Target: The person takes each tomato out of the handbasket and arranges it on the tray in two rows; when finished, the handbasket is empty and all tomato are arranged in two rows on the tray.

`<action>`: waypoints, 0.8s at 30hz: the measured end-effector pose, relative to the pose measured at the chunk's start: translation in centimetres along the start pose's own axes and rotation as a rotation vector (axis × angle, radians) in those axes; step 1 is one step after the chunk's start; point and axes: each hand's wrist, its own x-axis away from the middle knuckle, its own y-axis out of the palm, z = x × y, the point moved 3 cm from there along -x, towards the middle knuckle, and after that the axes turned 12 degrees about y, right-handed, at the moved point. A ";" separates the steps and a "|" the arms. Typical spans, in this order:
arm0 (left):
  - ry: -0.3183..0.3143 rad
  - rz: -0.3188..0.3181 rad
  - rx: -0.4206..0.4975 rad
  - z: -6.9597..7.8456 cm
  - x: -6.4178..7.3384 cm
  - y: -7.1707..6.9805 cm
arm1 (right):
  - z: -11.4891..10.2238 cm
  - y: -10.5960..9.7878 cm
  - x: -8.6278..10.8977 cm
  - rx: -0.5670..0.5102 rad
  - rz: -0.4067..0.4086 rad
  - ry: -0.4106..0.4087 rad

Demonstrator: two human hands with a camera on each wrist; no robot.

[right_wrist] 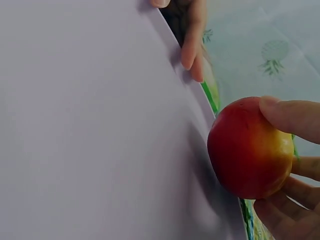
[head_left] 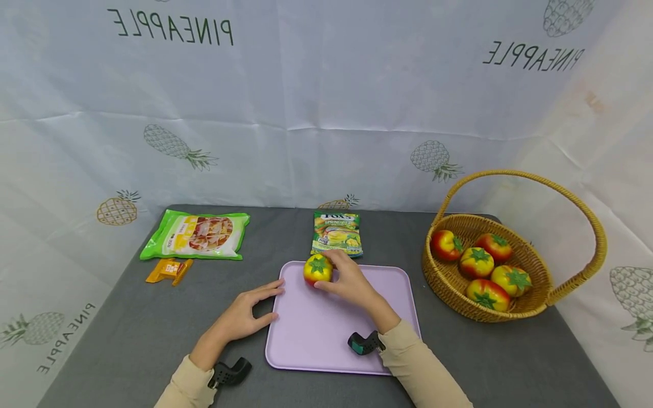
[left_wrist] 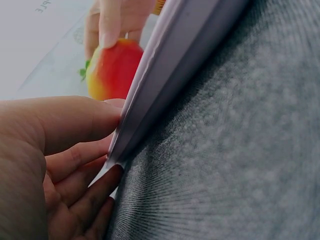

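My right hand (head_left: 352,283) pinches a red-and-yellow fruit (head_left: 317,269) with a green star-shaped leafy top, its exact kind unclear, over the back left part of a light purple tray (head_left: 326,340). In the right wrist view, thumb and fingers grip opposite sides of the fruit (right_wrist: 247,150), close to the tray's rim. My left hand (head_left: 245,317) rests at the tray's left edge, fingers fairly straight. Thumb and fingertips touch the rim (left_wrist: 145,85) in the left wrist view, without curling round it.
On the right, a wicker basket (head_left: 433,275) with a tall handle holds several similar fruits (head_left: 476,262). Behind the tray lies a green FOX'S packet (head_left: 336,232). A green-and-white food bag (head_left: 196,235) and a small orange packet (head_left: 168,270) lie at the back left.
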 end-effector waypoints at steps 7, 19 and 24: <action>0.007 0.000 -0.008 0.0 0.0 0.0 | -0.1 0.7 -0.3 0.034 -0.004 0.003; -0.011 -0.001 -0.007 -0.1 0.1 0.0 | -0.3 1.0 -0.4 0.043 -0.049 0.015; -0.020 -0.008 -0.001 -0.1 0.1 0.0 | -0.4 1.1 -0.4 0.049 -0.060 0.016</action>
